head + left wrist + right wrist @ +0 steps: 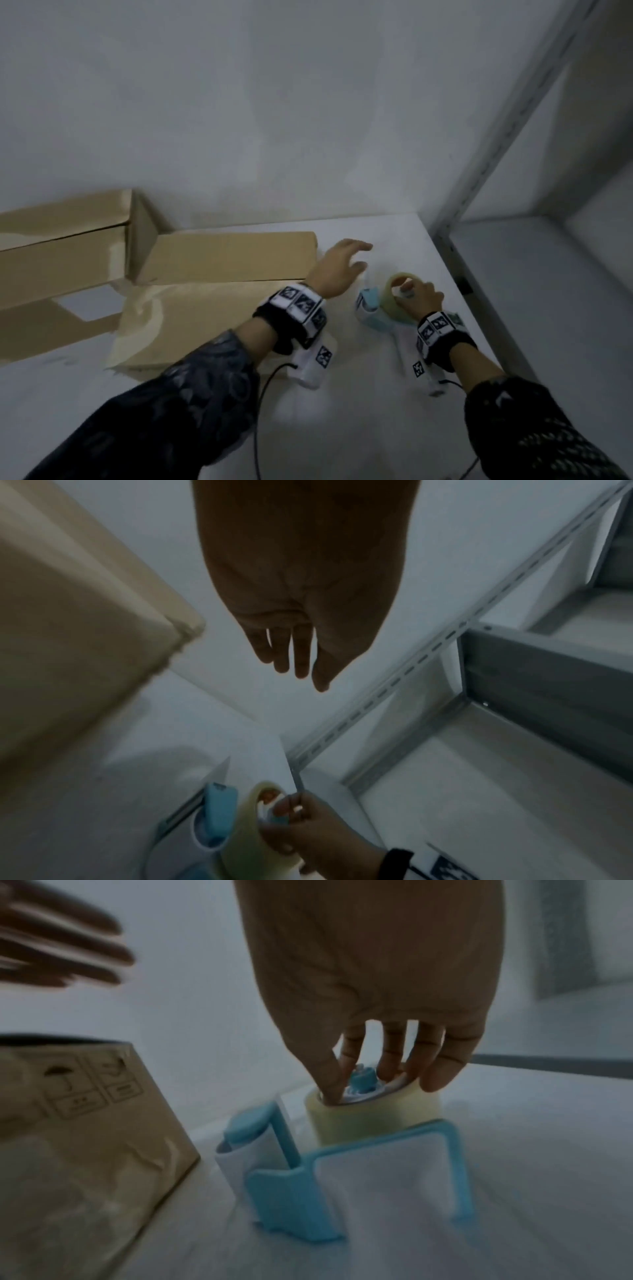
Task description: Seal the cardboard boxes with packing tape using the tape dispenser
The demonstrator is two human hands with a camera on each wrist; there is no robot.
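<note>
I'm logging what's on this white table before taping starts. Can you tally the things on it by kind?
Cardboard boxes: 2, one at the back left and one nearer the hands
Tape dispensers: 1, blue
Tape rolls: 1, on the dispenser
Total: 4

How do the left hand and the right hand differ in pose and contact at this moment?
The left hand hovers with fingers spread and straight, holding nothing; the right hand has fingers curled into and round the tape roll. The left hand is beside the cardboard box; the right hand is down on the blue tape dispenser. Both wear marker-covered wrist bands.
</note>
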